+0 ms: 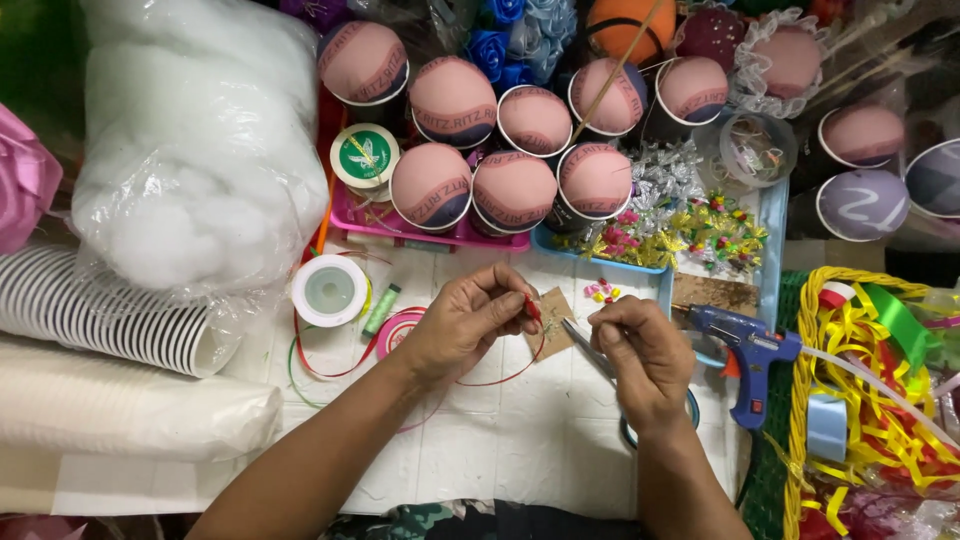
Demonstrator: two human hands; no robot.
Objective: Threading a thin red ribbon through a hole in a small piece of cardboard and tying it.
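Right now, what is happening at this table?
A person works on a small craft piece. The left hand pinches a thin red ribbon at its folded end, and the ribbon loops down over the white table. The right hand holds scissors beside it. A blue glue gun lies to the right, and covered cups stand behind.

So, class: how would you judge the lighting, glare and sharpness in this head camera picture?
Head view: light is even and soft, shadows faint; glare glints on the plastic bag of white stuffing; left hand, right hand and blue glue gun look sharp; edges bow slightly.
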